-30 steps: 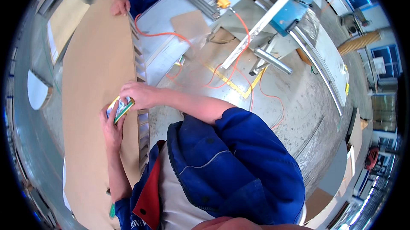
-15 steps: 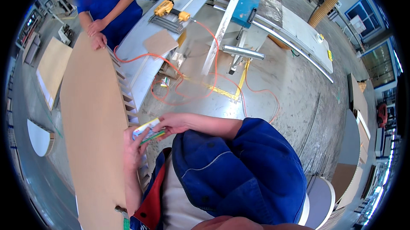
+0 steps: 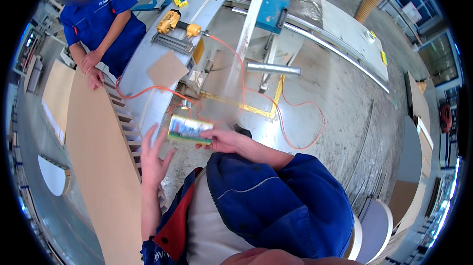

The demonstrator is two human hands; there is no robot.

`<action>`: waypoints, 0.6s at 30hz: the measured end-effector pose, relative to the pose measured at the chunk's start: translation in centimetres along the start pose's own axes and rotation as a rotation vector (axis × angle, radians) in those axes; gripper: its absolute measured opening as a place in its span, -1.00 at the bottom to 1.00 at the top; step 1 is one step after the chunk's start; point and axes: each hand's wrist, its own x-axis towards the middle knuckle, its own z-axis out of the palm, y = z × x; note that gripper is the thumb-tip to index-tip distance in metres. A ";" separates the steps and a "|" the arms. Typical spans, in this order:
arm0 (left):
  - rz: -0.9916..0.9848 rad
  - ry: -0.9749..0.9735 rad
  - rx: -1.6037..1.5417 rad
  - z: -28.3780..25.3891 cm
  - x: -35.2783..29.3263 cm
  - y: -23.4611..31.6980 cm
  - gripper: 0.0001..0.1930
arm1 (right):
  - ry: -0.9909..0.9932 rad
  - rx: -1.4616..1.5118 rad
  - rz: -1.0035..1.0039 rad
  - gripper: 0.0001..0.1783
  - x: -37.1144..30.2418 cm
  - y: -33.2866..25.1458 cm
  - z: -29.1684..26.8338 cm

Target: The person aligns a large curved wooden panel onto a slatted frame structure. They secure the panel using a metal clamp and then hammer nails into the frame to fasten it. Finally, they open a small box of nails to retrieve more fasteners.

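Note:
My right hand (image 3: 225,140) grips a small flat printed box (image 3: 189,129), white and blue with a yellow rim and a green edge. The box is blurred by motion. Its right end is between my thumb and fingers. My left hand (image 3: 155,159) is just left of the box, apart from it, with fingers spread and nothing in them. Below and left of that hand stretches a long brown curved panel (image 3: 93,151), with slats (image 3: 125,127) showing along its right edge.
A co-worker in blue (image 3: 101,23) stands at the panel's far end. A yellow nail gun (image 3: 172,26) with an orange air hose (image 3: 162,87) lies on the grey machine table (image 3: 209,4), near a brown board piece (image 3: 167,69). A metal roller (image 3: 273,68) stands ahead. Curved boards lean at right.
My left hand has let go of the box and opened. My right hand has moved the box to the right and away from the panel. My view has shifted a little.

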 end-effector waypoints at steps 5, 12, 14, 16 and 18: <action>-0.479 0.261 0.222 -0.5 1.4 -5.0 -0.36 | 0.242 0.051 -0.288 -0.46 3.8 -15.3 -5.0; -1.263 0.378 0.471 1.2 -8.8 -7.4 -0.20 | 0.379 0.047 -0.511 -0.55 18.2 -37.6 -14.7; -1.276 0.284 0.596 2.6 -10.7 -6.1 -0.14 | 0.447 0.043 -0.526 -0.58 23.5 -41.8 -17.3; -1.169 0.178 0.770 3.4 -11.3 -6.0 -0.10 | 0.481 0.061 -0.522 -0.62 28.4 -44.6 -19.4; -1.218 0.151 0.729 3.4 -11.7 -6.6 -0.08 | 0.455 0.105 -0.445 -0.64 32.4 -46.6 -21.1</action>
